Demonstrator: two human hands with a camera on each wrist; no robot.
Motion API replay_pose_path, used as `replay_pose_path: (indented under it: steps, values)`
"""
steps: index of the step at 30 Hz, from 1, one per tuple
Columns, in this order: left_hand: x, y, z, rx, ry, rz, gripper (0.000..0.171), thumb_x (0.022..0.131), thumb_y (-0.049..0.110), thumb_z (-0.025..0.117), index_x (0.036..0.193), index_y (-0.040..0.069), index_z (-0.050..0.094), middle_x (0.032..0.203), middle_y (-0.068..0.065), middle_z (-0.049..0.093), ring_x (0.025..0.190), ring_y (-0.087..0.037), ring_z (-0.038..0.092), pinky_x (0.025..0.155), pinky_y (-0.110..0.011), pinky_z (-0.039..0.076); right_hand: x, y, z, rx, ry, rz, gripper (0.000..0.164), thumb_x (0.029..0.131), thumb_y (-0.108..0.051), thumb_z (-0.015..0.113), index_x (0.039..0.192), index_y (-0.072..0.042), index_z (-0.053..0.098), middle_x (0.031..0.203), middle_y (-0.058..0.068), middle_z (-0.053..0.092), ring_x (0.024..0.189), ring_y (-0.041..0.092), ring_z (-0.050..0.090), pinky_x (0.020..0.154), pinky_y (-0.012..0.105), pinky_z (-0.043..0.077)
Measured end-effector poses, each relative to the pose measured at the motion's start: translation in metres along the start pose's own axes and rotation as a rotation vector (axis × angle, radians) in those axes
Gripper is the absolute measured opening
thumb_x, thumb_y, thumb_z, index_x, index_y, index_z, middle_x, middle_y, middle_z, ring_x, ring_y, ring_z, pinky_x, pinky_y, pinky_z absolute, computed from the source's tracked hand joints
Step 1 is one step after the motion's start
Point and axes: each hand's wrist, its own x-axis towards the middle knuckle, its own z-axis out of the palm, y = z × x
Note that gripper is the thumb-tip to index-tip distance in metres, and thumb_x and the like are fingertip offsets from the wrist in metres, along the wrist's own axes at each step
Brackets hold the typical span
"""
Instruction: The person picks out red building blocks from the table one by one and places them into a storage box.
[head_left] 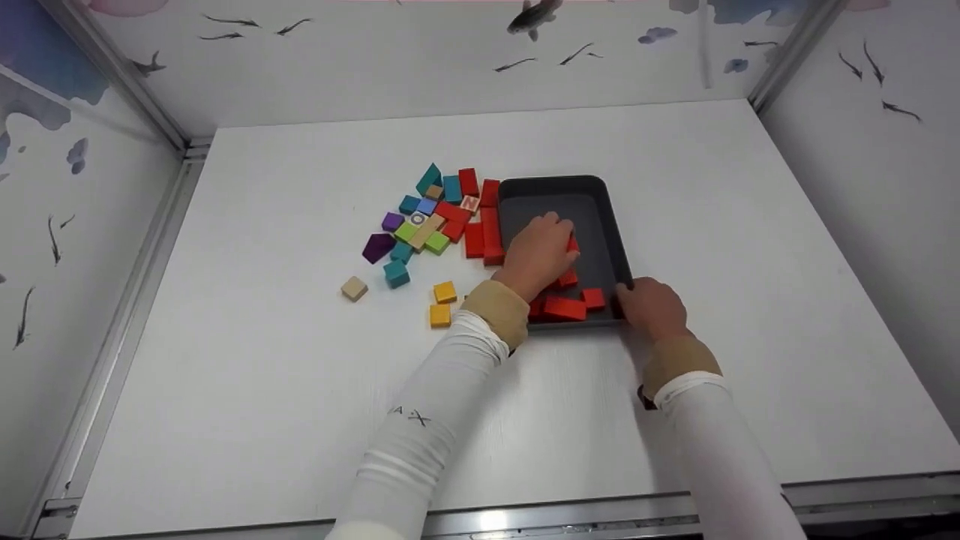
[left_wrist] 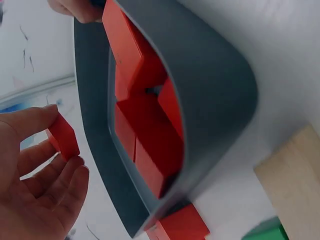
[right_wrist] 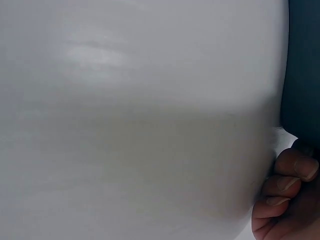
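My left hand [head_left: 538, 253] is over the dark grey tray [head_left: 551, 196]. In the left wrist view, its thumb and fingers pinch a small red block [left_wrist: 64, 136] by the edges. Several red blocks [left_wrist: 150, 135] lie in the near end of the tray, some leaning on others. My right hand [head_left: 656, 307] grips the tray's near right corner. The right wrist view has its curled fingers [right_wrist: 282, 185] beside the tray wall [right_wrist: 305, 75]. Along the tray's left side, outside it, stand more red blocks [head_left: 490, 229].
Left of the tray is a cluster of blocks, with teal [head_left: 396, 273], green [head_left: 437, 242], wooden and purple [head_left: 378, 247] ones. Two yellow blocks [head_left: 445, 292] sit nearer my left forearm. A lone pale wooden block [head_left: 354, 288] lies at far left. White panels [head_left: 375, 67] surround the table.
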Motion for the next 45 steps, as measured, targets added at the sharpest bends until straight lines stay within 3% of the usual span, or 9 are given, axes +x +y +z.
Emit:
replay_pose_path:
  steps: [9, 15, 21, 30, 37, 42, 45]
  values:
    - [0.006, 0.014, 0.023, 0.122, -0.078, 0.025, 0.028, 0.084, 0.035, 0.059, 0.104, 0.017, 0.061, 0.104, -0.001, 0.056, 0.097, -0.018, 0.049, 0.083, -0.036, 0.043, 0.002, -0.013, 0.011, -0.006, 0.027, -0.019, 0.045, 0.092, -0.034, 0.036, 0.096, 0.002, 0.062, 0.089, 0.019, 0.062, 0.076, 0.028, 0.055, 0.068, 0.044, 0.044]
    - [0.005, 0.016, 0.035, 0.131, -0.124, 0.006, 0.025, 0.084, 0.035, 0.058, 0.102, 0.018, 0.063, 0.102, 0.0, 0.059, 0.098, -0.019, 0.049, 0.086, -0.039, 0.04, 0.003, -0.018, 0.014, 0.002, 0.035, -0.012, 0.043, 0.09, -0.034, 0.036, 0.087, -0.001, 0.063, 0.083, 0.016, 0.062, 0.07, 0.026, 0.052, 0.062, 0.041, 0.042]
    - [0.005, 0.014, 0.038, 0.126, -0.13, -0.011, 0.027, 0.084, 0.035, 0.058, 0.104, 0.018, 0.063, 0.105, 0.0, 0.059, 0.1, -0.02, 0.048, 0.088, -0.04, 0.038, 0.001, -0.021, 0.013, 0.001, 0.057, -0.017, 0.041, 0.088, -0.035, 0.038, 0.082, -0.002, 0.062, 0.082, 0.017, 0.062, 0.071, 0.027, 0.053, 0.061, 0.042, 0.042]
    - [0.005, 0.014, 0.044, 0.144, -0.117, -0.032, 0.026, 0.086, 0.03, 0.055, 0.108, 0.019, 0.063, 0.112, -0.002, 0.054, 0.104, -0.021, 0.045, 0.089, -0.042, 0.037, 0.001, -0.025, 0.017, 0.005, 0.043, -0.024, 0.045, 0.09, -0.035, 0.036, 0.088, 0.0, 0.063, 0.082, 0.016, 0.062, 0.071, 0.027, 0.054, 0.063, 0.042, 0.044]
    - [0.004, 0.016, 0.037, 0.163, -0.146, 0.004, 0.043, 0.086, 0.037, 0.054, 0.124, 0.018, 0.051, 0.124, -0.005, 0.046, 0.112, -0.021, 0.041, 0.092, -0.04, 0.036, 0.002, -0.018, 0.013, -0.004, 0.039, -0.016, 0.046, 0.091, -0.036, 0.036, 0.094, 0.002, 0.063, 0.088, 0.018, 0.062, 0.075, 0.028, 0.055, 0.067, 0.043, 0.044]
    - [0.007, 0.012, 0.027, 0.14, -0.088, 0.096, 0.045, 0.087, 0.037, 0.052, 0.127, 0.018, 0.047, 0.123, -0.004, 0.047, 0.111, -0.02, 0.041, 0.092, -0.037, 0.037, 0.001, -0.006, 0.007, -0.007, 0.032, 0.006, 0.046, 0.091, -0.035, 0.036, 0.095, 0.002, 0.062, 0.089, 0.019, 0.062, 0.074, 0.028, 0.054, 0.067, 0.043, 0.044]
    - [0.009, 0.003, 0.016, 0.132, -0.027, 0.118, 0.044, 0.087, 0.035, 0.051, 0.128, 0.019, 0.046, 0.121, -0.003, 0.048, 0.11, -0.019, 0.042, 0.091, -0.035, 0.038, -0.001, 0.001, 0.002, -0.013, 0.033, 0.016, 0.047, 0.09, -0.035, 0.035, 0.096, 0.003, 0.062, 0.09, 0.021, 0.062, 0.075, 0.029, 0.055, 0.065, 0.043, 0.044]
